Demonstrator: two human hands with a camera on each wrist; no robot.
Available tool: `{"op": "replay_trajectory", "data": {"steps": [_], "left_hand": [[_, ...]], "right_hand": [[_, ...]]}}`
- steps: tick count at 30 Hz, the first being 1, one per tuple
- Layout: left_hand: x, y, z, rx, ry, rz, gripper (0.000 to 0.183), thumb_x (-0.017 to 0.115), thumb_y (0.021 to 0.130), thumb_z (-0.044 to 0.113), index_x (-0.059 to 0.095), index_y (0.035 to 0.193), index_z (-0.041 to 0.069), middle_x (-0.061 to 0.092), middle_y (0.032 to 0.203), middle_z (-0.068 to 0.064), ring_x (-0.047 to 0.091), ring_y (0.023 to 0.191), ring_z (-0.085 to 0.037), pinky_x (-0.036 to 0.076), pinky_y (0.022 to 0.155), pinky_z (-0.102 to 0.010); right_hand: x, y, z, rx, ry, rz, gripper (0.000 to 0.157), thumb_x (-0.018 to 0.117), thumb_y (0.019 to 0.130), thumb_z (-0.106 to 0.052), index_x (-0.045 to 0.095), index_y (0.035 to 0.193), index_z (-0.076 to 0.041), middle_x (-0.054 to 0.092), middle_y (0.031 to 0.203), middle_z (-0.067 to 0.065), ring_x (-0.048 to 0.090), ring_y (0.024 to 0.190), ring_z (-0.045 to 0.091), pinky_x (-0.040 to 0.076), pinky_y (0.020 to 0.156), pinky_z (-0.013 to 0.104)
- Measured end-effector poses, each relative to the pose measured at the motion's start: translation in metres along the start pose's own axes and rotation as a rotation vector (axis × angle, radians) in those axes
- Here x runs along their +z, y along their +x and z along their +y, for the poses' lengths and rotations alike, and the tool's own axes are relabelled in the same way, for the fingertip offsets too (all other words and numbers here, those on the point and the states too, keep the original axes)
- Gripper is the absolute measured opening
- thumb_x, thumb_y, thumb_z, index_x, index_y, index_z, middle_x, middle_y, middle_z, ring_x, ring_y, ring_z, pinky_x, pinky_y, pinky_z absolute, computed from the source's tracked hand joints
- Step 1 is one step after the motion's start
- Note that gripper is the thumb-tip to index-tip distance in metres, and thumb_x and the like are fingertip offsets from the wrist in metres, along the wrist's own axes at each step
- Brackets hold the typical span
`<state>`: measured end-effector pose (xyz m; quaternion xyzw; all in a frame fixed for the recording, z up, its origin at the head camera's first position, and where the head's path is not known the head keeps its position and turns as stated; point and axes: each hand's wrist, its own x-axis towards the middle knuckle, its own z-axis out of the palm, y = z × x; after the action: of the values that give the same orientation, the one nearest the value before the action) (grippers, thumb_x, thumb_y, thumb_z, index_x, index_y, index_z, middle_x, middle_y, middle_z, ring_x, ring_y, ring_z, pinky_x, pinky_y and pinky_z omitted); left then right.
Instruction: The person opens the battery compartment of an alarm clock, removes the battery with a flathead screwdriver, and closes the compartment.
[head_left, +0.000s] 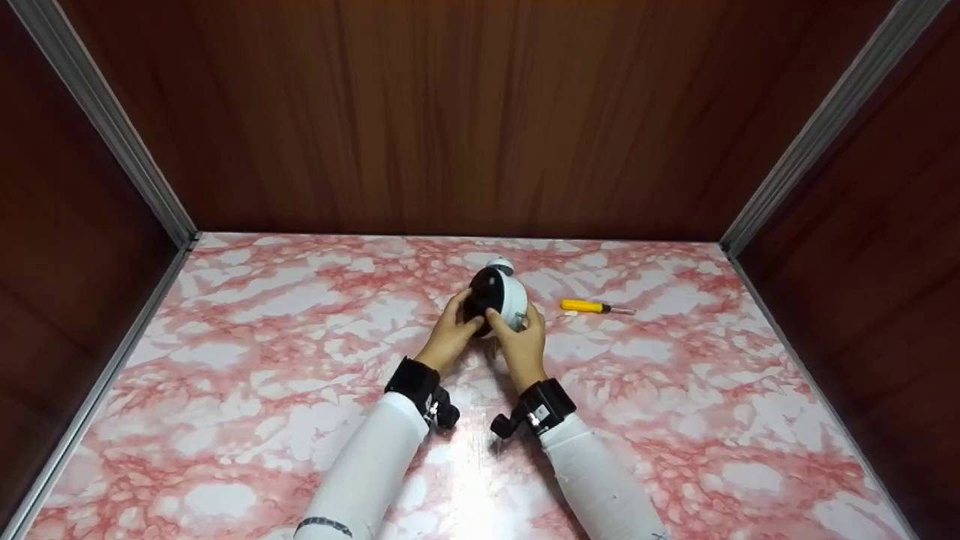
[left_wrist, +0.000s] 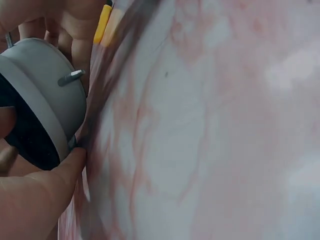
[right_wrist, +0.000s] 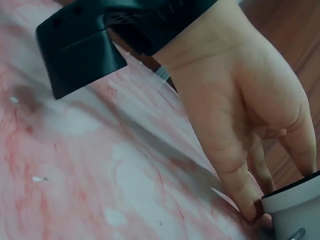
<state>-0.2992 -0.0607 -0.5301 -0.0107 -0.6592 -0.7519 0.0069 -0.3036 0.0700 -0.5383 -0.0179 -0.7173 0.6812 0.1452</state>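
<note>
Both hands hold a drum-shaped body (head_left: 514, 300) between them, clock-like, with a white shell and a black round face. The left hand (head_left: 451, 334) grips its black side, thumb and fingers around the edge. On the white side, the right hand (head_left: 523, 341) has its thumb against the rim and its fingers around the back. Short metal pegs stick out of the white shell (left_wrist: 47, 65) in the left wrist view. Just beyond the body shows a small white dome (head_left: 500, 264). In the right wrist view, the right fingertips (right_wrist: 250, 207) meet the rim.
A yellow-handled screwdriver (head_left: 589, 306) lies on the red-and-white marbled table (head_left: 300, 360), right of the hands. Tiny white bits (right_wrist: 39, 179) lie on the surface. Dark wood panels (head_left: 457, 120) with metal edging enclose the back and both sides.
</note>
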Motion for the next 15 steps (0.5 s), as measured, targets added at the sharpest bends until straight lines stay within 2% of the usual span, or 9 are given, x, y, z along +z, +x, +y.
{"op": "replay_trajectory", "data": {"steps": [3, 6, 8, 11, 15], "left_hand": [[0.002, 0.000, -0.001, -0.048, -0.067, 0.052, 0.067, 0.057, 0.097, -0.006, 0.023, 0.154, -0.008, 0.035, 0.152, -0.035, 0.037, 0.142, -0.044, 0.039, 0.115, -0.044], [0.002, -0.001, -0.003, -0.104, -0.191, 0.084, 0.066, 0.056, 0.098, -0.007, 0.021, 0.153, -0.011, 0.035, 0.152, -0.036, 0.042, 0.138, -0.045, 0.043, 0.112, -0.044], [0.001, -0.002, -0.004, -0.130, -0.273, 0.088, 0.064, 0.055, 0.098, -0.009, 0.022, 0.152, -0.011, 0.036, 0.152, -0.035, 0.045, 0.136, -0.045, 0.045, 0.110, -0.044], [0.001, -0.003, -0.005, -0.148, -0.308, 0.100, 0.061, 0.054, 0.098, -0.011, 0.027, 0.152, -0.008, 0.040, 0.151, -0.033, 0.051, 0.131, -0.042, 0.049, 0.107, -0.043], [0.000, -0.003, -0.006, -0.125, -0.251, 0.137, 0.059, 0.056, 0.098, -0.009, 0.032, 0.153, -0.007, 0.044, 0.150, -0.030, 0.055, 0.127, -0.038, 0.052, 0.103, -0.040]], "right_hand": [[-0.002, 0.001, 0.000, 0.041, 0.094, -0.030, 0.065, 0.080, 0.086, -0.014, 0.050, 0.141, 0.001, 0.051, 0.130, 0.021, 0.057, 0.111, 0.028, 0.055, 0.086, 0.028], [-0.004, 0.001, 0.000, 0.040, 0.163, -0.075, 0.082, 0.079, 0.087, -0.012, 0.033, 0.155, -0.010, 0.045, 0.138, 0.024, 0.056, 0.113, 0.030, 0.056, 0.086, 0.029], [-0.006, 0.002, -0.001, 0.022, 0.176, -0.090, 0.089, 0.080, 0.087, -0.012, 0.027, 0.159, -0.019, 0.042, 0.141, 0.023, 0.055, 0.114, 0.030, 0.056, 0.087, 0.029], [-0.009, 0.002, -0.003, -0.006, 0.152, -0.097, 0.079, 0.080, 0.088, -0.014, 0.039, 0.156, -0.019, 0.047, 0.143, 0.020, 0.058, 0.111, 0.028, 0.057, 0.086, 0.029], [-0.013, 0.004, -0.004, -0.036, 0.062, -0.066, 0.060, 0.080, 0.089, -0.017, 0.057, 0.143, -0.011, 0.052, 0.140, 0.015, 0.061, 0.101, 0.024, 0.056, 0.080, 0.023]]}}
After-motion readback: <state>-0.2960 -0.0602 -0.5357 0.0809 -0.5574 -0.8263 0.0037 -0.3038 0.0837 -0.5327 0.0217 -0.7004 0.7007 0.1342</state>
